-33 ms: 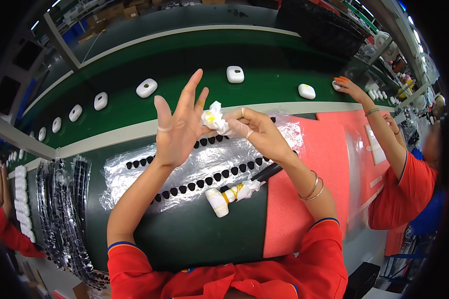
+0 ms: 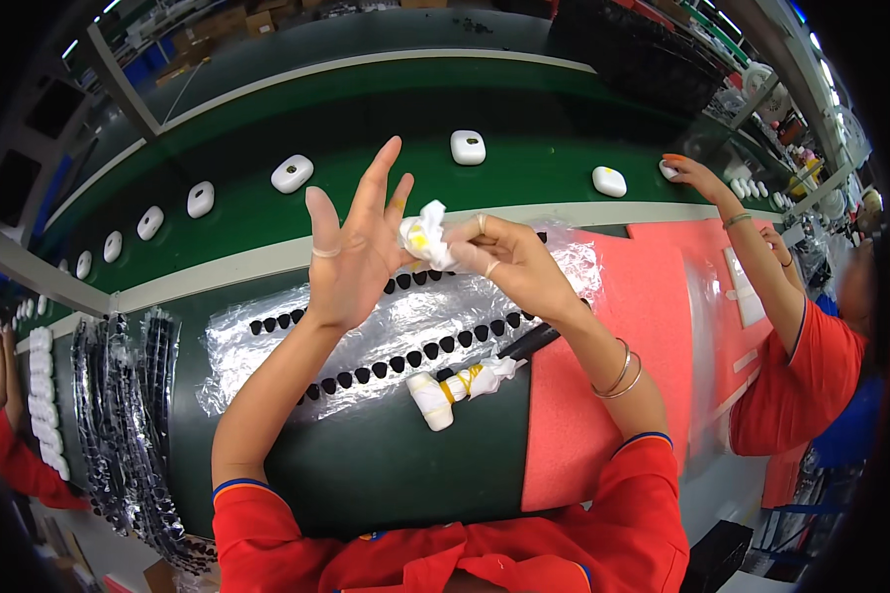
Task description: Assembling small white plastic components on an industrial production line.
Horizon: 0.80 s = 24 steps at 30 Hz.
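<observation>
My right hand [image 2: 512, 259], finger cots on some fingertips, pinches a crumpled white wipe [image 2: 427, 237] marked with yellow stains. It presses the wipe against the lower fingers of my left hand [image 2: 354, 265]. The thumb and upper fingers of that left hand stretch wide apart; its lower fingers are partly hidden behind the wipe. Below both hands, rows of small black caps [image 2: 430, 351] lie on clear plastic film [image 2: 257, 366]. A mallet [image 2: 432, 402] with a white head, a white wrapping bound in yellow and a dark handle rests on the green table nearer me.
Beyond the table runs a green conveyor belt [image 2: 386, 109] carrying rounded white cases [image 2: 468, 148]. Pink foam sheet [image 2: 603, 405] covers the right side. Bundled black strips in plastic [image 2: 124, 425] lie left. A co-worker's hand [image 2: 695, 176] touches a case at the right.
The white wipe has shifted very slightly in my right hand. Some cases on the belt have crept a little to the right. My left hand has stayed in place.
</observation>
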{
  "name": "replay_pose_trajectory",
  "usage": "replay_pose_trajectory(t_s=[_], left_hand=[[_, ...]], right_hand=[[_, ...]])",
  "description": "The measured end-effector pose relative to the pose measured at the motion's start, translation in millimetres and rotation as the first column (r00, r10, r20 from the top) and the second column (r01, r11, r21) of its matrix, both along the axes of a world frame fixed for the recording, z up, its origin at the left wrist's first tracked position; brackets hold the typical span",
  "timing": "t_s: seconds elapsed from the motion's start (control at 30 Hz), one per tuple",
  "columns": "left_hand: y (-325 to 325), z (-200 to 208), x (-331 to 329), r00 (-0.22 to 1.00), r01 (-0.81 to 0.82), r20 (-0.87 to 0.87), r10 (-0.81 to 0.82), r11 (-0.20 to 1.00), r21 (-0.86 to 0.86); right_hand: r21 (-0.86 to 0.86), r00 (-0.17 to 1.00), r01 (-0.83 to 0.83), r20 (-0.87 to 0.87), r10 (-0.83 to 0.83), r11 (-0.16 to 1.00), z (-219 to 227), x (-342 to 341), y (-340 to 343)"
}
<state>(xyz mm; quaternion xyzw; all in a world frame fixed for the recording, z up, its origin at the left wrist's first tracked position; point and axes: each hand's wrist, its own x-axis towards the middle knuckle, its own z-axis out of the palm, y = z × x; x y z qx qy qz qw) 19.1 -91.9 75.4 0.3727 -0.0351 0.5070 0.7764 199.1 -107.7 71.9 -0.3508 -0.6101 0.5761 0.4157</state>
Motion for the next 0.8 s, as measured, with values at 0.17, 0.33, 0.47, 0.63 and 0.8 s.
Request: replay_pose_trajectory(t_s=[0.17, 0.33, 0.47, 0.63, 0.8], left_hand=[[-10, 14, 0, 0.853, -0.207, -0.46, 0.246, 0.969, 0.134], [-12, 9, 1, 0.909, -0.284, -0.321, 0.267, 0.959, -0.006], [-14, 2, 9, 0.898, -0.305, -0.328, 0.292, 0.952, 0.013], [-22, -2, 18, 0.872, -0.275, -0.386, 0.301, 0.954, 0.122], [-15, -6, 12, 0.831, -0.291, -0.409, 0.377, 0.922, 0.256]], right_hand=[[0.271, 0.962, 0.136, 0.193, -0.193, 0.953, -2, -11, -10], [0.383, 0.933, 0.222, 0.183, -0.309, 0.897, -10, -17, -9], [0.291, 0.938, 0.271, 0.134, -0.32, 0.917, -17, -16, -4], [0.355, 0.901, 0.28, 0.223, -0.372, 0.892, -15, -20, 0], [0.273, 0.967, 0.062, 0.221, -0.125, 0.96, -7, -4, 4]])
